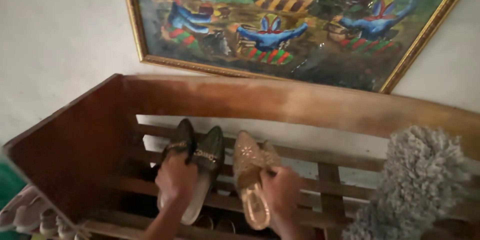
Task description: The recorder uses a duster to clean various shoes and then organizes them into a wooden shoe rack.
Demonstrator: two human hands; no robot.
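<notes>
Fluffy grey duster head [420, 180] hangs closest to us, at the right end of the brown wooden slatted shoe rack [300, 105], covering that end of the slats. Just left of it on the rack's top slats, our right hand [282, 192] closes around the pair of beige beaded slip-on shoes [252, 170], thumb and fingers pinching the near side. Further left along the same slats, our left hand [176, 180] clasps the heels of the pair of dark green pointed slip-on shoes with gold trim [197, 152].

We judge the gaps between the slats the main risk: a heel or toe could drop through or tilt if either hand lets go carelessly. Both pairs lie nearly touching, so shifting one could nudge the other askew.

Below the rack's left end, pale shoes [35, 217] sit on a lower level, partly hidden by the side panel. Behind the rack, against the white wall, leans a gold-framed colourful painting [280, 25], tilted, its lower edge just above the rack's back board.
</notes>
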